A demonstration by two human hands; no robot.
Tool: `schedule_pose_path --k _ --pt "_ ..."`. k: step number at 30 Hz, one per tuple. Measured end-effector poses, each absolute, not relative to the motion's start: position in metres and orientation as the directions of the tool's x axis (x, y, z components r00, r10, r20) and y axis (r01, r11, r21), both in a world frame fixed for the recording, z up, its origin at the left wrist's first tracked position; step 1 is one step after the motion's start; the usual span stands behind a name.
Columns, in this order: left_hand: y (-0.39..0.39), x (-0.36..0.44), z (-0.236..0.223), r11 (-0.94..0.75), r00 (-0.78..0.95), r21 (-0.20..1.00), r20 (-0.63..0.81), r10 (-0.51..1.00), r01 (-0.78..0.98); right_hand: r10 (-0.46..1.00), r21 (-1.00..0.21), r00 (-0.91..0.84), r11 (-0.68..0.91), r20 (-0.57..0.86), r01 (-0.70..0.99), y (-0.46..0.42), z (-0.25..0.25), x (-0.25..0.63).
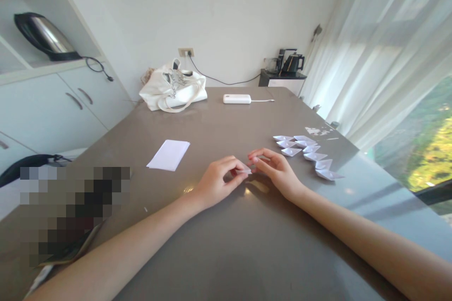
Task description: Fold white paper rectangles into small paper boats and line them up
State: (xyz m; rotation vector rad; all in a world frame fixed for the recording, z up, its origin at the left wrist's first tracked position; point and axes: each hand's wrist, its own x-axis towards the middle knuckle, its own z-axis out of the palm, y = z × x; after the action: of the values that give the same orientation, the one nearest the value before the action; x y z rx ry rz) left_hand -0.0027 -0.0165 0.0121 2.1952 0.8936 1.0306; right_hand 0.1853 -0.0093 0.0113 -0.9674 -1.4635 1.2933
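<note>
My left hand (219, 179) pinches a small folded piece of white paper (243, 170) between thumb and fingertips, just above the table. Close beside its right end is my right hand (273, 169), fingers curved and a little apart; whether a fingertip touches the paper I cannot tell. Several folded white paper boats (315, 156) stand grouped to the right of my right hand. Beyond my left hand, to the left, lies a stack of white paper sheets (168, 155).
Paper scraps (319, 130) lie near the table's right edge. At the far side are a white handbag (176, 91) and a white power strip-like device (236, 99) with a short cable. A blurred-out patch (76, 211) covers the left edge. Curtains (374, 47) hang right.
</note>
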Motion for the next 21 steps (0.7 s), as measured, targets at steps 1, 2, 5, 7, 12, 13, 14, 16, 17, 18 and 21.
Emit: schedule_pose_path --k 1,2,5,7,12,13,14,16,17,18,21 --pt "-0.0180 -0.0027 0.0127 -0.684 0.520 0.640 0.475 0.710 0.349 0.956 -0.992 -0.267 0.124 0.118 0.002 -0.0087 0.0109 0.1855" --pt "-0.0195 -0.0026 0.0129 -0.727 0.555 0.584 0.492 0.670 0.360 0.952 -0.994 -0.292 0.106 0.096 0.020 -0.0083 0.0100 0.1855" --pt "-0.0231 -0.0019 0.0117 -0.801 0.632 0.462 0.502 0.591 0.382 0.918 -0.997 -0.394 0.066 0.042 0.047 -0.0081 0.0066 0.1854" --pt "-0.0247 -0.0016 0.0103 -0.816 0.637 0.423 0.514 0.575 0.395 0.910 -0.996 -0.411 0.073 0.046 0.051 -0.0088 0.0053 0.1854" --pt "-0.0263 -0.0002 0.0092 -0.776 0.490 0.472 0.602 0.630 0.417 0.918 -0.995 -0.384 0.104 0.093 0.008 -0.0106 0.0068 0.1854" --pt "-0.0262 0.0004 0.0094 -0.760 0.460 0.495 0.605 0.649 0.421 0.919 -0.995 -0.384 0.097 0.091 -0.004 -0.0108 0.0071 0.1851" --pt "-0.0262 0.0010 0.0097 -0.744 0.438 0.516 0.602 0.667 0.424 0.919 -0.996 -0.384 0.087 0.085 -0.011 -0.0109 0.0071 0.1848" --pt "-0.0259 0.0021 0.0103 -0.725 0.419 0.544 0.592 0.688 0.423 0.919 -0.997 -0.388 0.072 0.072 -0.015 -0.0110 0.0064 0.1839" --pt "-0.0257 0.0025 0.0106 -0.724 0.415 0.547 0.593 0.690 0.420 0.919 -0.997 -0.387 0.071 0.071 -0.016 -0.0112 0.0059 0.1833" --pt "-0.0254 0.0027 0.0109 -0.729 0.411 0.543 0.603 0.684 0.417 0.923 -0.997 -0.376 0.078 0.080 -0.021 -0.0116 0.0054 0.1828" --pt "-0.0239 0.0020 0.0110 -0.748 0.393 0.503 0.642 0.659 0.434 0.945 -0.988 -0.289 0.148 0.154 -0.043 -0.0134 0.0053 0.1818"
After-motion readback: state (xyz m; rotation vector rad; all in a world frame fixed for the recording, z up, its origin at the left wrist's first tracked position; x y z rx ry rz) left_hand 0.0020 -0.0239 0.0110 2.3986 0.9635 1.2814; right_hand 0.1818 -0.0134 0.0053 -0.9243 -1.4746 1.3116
